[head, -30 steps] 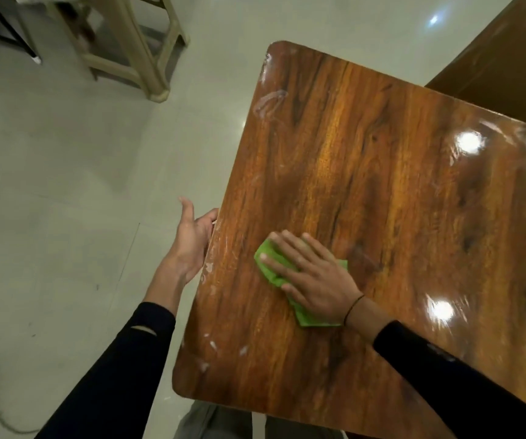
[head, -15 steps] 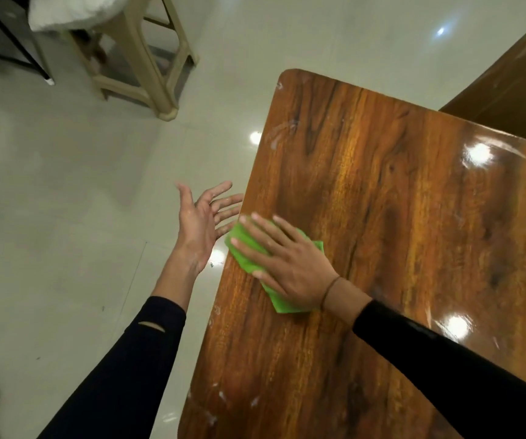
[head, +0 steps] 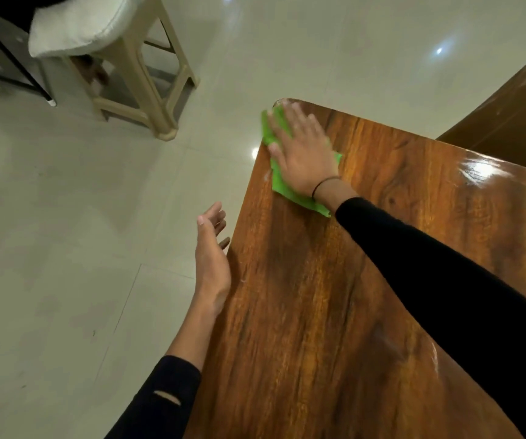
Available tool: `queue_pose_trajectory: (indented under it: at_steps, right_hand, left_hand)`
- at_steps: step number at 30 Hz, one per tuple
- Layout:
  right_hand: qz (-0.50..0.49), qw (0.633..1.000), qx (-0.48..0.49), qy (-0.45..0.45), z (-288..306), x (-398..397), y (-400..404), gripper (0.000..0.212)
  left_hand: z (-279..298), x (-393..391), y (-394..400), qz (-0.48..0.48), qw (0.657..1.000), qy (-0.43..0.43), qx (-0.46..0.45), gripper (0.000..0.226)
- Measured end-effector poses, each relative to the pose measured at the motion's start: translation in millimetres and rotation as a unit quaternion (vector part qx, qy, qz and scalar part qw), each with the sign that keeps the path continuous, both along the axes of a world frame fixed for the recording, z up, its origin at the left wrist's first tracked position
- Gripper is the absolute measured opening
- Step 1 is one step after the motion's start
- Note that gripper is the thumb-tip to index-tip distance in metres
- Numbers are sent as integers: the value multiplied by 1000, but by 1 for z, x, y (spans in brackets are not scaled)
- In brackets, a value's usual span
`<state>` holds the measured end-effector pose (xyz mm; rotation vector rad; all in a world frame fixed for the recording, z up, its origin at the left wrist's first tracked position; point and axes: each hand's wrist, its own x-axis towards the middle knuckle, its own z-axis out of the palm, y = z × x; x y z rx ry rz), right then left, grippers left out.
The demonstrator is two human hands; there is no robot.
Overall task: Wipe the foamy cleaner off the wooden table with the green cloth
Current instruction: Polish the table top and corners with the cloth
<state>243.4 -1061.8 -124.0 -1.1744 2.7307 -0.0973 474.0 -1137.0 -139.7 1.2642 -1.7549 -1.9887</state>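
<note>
item: one wooden table (head: 334,312), glossy brown grain, filling the frame from 3 to 6 o'clock, its rounded far corner at about 12 o'clock of centre. ceiling lights glare on the top near 3 o'clock; a faint pale smear lies on the left edge just below the cloth.

item: one green cloth (head: 282,182), flattened on the table at that far corner, its top edge reaching the table's left edge.

item: two hands. right hand (head: 303,150), fingers straight and together, palm pressed flat on the green cloth; a thin dark band circles the wrist. left hand (head: 212,258), at 9 o'clock of the table's left edge, fingers loose and slightly spread, holding nothing; whether it touches the edge cannot be told.

item: two black sleeves, the left one (head: 160,403) with a small tear at 6 o'clock.

item: one beige plastic stool (head: 147,77) at 11 o'clock, a white cushion (head: 81,23) on its seat.

item: one black metal frame (head: 14,61) at 10 o'clock, partly cut off.

item: one further brown wooden surface (head: 515,112) at 2 o'clock, apart from the table.

floor (head: 65,232): pale glossy tiles, lamp reflections at 1 o'clock and beside the table corner.
</note>
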Motion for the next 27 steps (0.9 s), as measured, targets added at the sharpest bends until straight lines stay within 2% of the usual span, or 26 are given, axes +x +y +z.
queue_pose_trajectory:
  at_steps: [4,7,9,12,14,16,18,22,24,27]
  right_hand:
    - [215,977,6,-4,-2,72,43,65]
    - [310,951,15,-21,-3,67,80,64]
    - [268,963,10,-21,-5,31,87,63]
    - [119,993,-2,-2,-5,-35,69,64]
    - [17,1000,-7,-7,-1,-61,44,67]
    - [-31,999,-12,-9,1,-63,20,66]
    - [-11,1000,-18,-4,1,-45,14,65]
    - [171,984,-40,-9,-3,35,61,67]
    - [230,973,-25,-3,-5,67,105,66]
    - [185,983,-15,-8,-4,67,173,65]
  left_hand:
    - [0,-7,-8,32,999,8,-33,78]
    - [7,-21,-11,53,996,9,-68,71]
    - [12,-29,-9,47,994,16,-99,63]
    - [19,-36,-2,23,988,32,-150,53]
    - [22,-38,5,22,985,43,-167,52]
    - [23,-41,11,30,983,51,-176,52]
    - [23,-43,17,40,979,58,-192,51]
    - [18,-55,22,63,972,68,-217,52]
    - [17,-66,27,53,970,77,-223,47]
    - [20,-81,43,-36,962,71,-263,34]
